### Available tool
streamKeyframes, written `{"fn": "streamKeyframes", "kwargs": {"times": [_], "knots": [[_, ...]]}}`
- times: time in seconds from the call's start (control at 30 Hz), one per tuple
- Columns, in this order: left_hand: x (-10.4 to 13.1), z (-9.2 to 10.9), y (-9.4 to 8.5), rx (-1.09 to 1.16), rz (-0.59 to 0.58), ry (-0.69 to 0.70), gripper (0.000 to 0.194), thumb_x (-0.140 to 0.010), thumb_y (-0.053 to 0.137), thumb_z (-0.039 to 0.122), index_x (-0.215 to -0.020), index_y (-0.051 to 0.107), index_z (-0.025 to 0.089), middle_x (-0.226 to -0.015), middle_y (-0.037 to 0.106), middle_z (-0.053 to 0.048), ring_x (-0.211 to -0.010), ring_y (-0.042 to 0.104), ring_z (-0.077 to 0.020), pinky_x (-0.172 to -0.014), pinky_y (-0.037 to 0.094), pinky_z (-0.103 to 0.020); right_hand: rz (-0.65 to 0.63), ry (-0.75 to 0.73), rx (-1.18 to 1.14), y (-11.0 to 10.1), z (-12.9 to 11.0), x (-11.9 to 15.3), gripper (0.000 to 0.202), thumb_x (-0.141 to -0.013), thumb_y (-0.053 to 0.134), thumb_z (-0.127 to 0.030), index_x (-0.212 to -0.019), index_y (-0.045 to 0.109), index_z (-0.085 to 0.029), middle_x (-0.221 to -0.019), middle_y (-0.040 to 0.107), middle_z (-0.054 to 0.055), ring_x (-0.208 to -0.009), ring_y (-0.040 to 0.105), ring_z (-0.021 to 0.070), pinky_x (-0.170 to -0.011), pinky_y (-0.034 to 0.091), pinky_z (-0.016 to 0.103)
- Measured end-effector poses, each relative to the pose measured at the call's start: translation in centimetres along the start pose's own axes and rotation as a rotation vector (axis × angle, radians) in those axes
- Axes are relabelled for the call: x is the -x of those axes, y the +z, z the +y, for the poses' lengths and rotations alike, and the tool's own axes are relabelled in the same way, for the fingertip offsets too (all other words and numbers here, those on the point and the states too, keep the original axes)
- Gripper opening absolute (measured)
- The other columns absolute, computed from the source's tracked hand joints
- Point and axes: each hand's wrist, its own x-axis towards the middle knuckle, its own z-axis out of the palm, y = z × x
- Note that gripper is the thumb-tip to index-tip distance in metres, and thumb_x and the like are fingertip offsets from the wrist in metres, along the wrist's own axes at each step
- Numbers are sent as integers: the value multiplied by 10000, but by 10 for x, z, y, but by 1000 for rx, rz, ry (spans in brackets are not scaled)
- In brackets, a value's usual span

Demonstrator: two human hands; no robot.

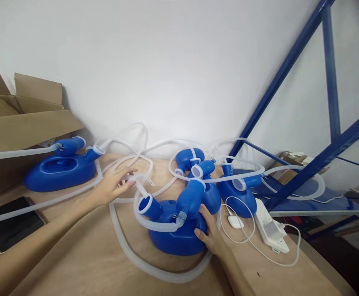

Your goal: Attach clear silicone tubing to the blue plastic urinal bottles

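A blue plastic bottle lies in front of me, its open white-rimmed neck pointing up and left. Against its right side rests my right hand, thumb and fingers around the body. A blue cup-shaped piece sits on top, joined to a translucent hose. Just up and left of the neck, my left hand has its thumb and fingers around a white translucent piece near the hose end; the fingers partly hide it.
Another blue bottle stands left by a cardboard box and black tablet. More blue bottles and looping hoses lie behind and right, near a power strip, white charger puck and blue metal frame.
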Motion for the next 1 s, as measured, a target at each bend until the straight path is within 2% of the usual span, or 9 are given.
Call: {"fn": "streamKeyframes", "kwargs": {"times": [0.13,0.27,0.4,0.47,0.53,0.67,0.77,0.87,1.0], "knots": [[-41,1,-15,-88,36,-133,657,-1029,347,649,-1399,605,171,-1175,773,-134,-1049,718,-299,-949,531,-398,-21,8,-16,-3,5,4,629,-923,592,-725,-1409,638,-329,-1381,664,120,-1264,670,364,-1080,567,496],[-69,-10,4,-132,-1,-216,703,-978,422,699,-1429,580,184,-1129,774,-136,-1049,723,-333,-929,536,-428,-29,43,-6,-5,10,9,680,-907,619,-723,-1422,643,-279,-1461,636,140,-1333,635,381,-1120,537,502],[-61,-21,45,-81,-111,-152,565,-928,525,596,-1279,673,178,-979,792,-110,-915,753,-302,-861,577,-396,-27,61,-61,-4,8,8,687,-905,618,-725,-1434,643,-287,-1442,646,136,-1327,637,377,-1131,525,493],[-49,-23,57,-68,-109,-136,484,-924,521,555,-1163,715,181,-1036,795,-134,-984,754,-321,-899,584,-418,-9,61,-74,-4,7,8,680,-902,620,-727,-1427,649,-297,-1424,655,131,-1313,645,375,-1122,530,494],[-35,-18,57,-65,-53,-133,459,-965,456,526,-1113,723,183,-1171,773,-161,-1127,721,-343,-997,559,-461,0,78,-61,-7,7,8,678,-897,623,-730,-1413,661,-292,-1413,662,135,-1310,646,380,-1118,532,501],[-9,18,32,-45,70,-78,459,-1049,350,470,-1162,709,208,-1354,703,-131,-1308,629,-313,-1142,472,-470,-1,94,-37,-12,9,10,655,-898,640,-706,-1398,674,-285,-1418,664,136,-1313,648,384,-1119,533,498],[11,60,17,56,-89,81,355,-1068,452,450,-1238,702,263,-1251,745,-67,-1192,685,-255,-1049,526,-380,-12,74,-44,-13,11,11,620,-916,639,-676,-1406,667,-297,-1424,659,126,-1312,650,377,-1118,535,488],[24,88,18,58,-134,62,349,-1012,578,512,-1185,703,236,-1152,752,-81,-1061,711,-266,-920,559,-364,10,68,-38,-12,13,12,600,-918,654,-655,-1408,664,-310,-1423,660,119,-1316,649,375,-1123,531,493],[27,95,25,112,-37,-31,322,-977,617,530,-1008,676,215,-1007,722,-56,-928,698,-241,-840,536,-347,39,66,-42,-9,7,10,575,-917,660,-644,-1396,670,-326,-1401,672,107,-1299,653,372,-1122,531,492]]}}
